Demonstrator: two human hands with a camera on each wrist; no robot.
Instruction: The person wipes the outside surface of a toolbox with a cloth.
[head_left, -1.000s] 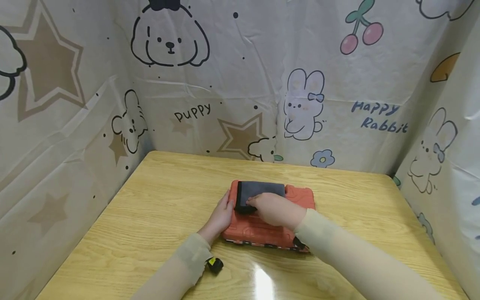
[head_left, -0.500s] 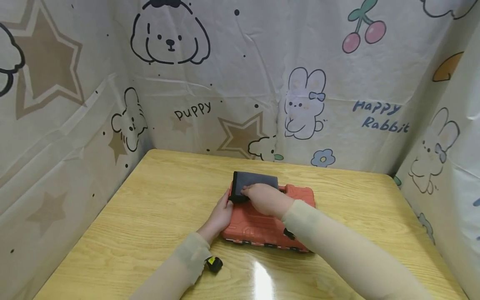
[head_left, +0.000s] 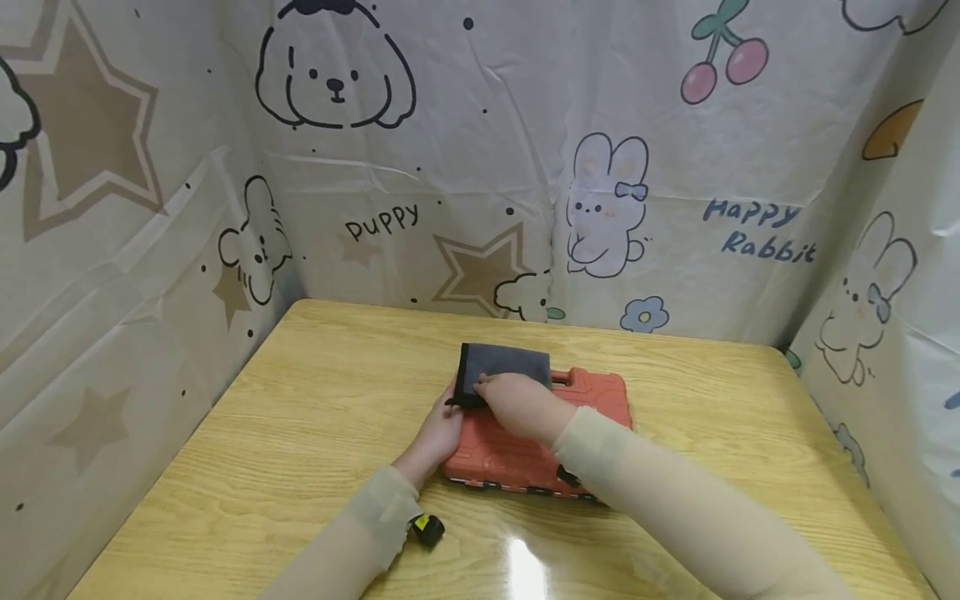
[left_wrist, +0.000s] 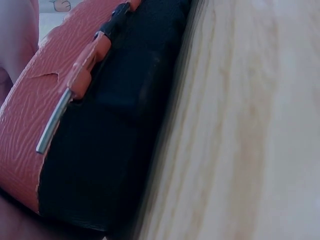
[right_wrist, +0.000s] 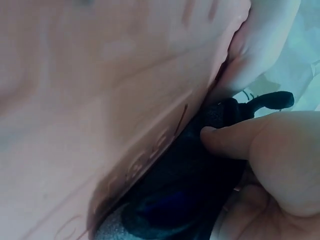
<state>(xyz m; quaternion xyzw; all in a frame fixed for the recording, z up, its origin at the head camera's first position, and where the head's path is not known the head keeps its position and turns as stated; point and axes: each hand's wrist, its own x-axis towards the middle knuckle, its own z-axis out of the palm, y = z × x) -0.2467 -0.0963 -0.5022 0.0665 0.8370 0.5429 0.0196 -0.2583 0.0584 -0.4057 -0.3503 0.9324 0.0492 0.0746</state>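
Note:
An orange-red hard case [head_left: 510,457] lies flat on the table. My left hand [head_left: 437,433] grips its left side, the fingertips partly hidden behind the dark cloth. Across the case's upper left part is a dark grey cloth item [head_left: 504,360] with black edging, pinched by my right hand [head_left: 521,406]. In the right wrist view the thumb of my right hand [right_wrist: 285,160] presses on the dark cloth [right_wrist: 200,165], and a small black loop sticks out beyond it. The left wrist view shows the side of the case [left_wrist: 60,65] with a metal pin along its edge.
The wooden table [head_left: 337,375] extends around the case. Patterned cloth [head_left: 420,167] hangs behind the table and along both sides. Small black objects show at both wrists, the left one [head_left: 428,530] with a yellow mark.
My right hand and the dark cloth item have moved left and slightly away across the case, uncovering more of its top. My left hand has stayed at the case's left side.

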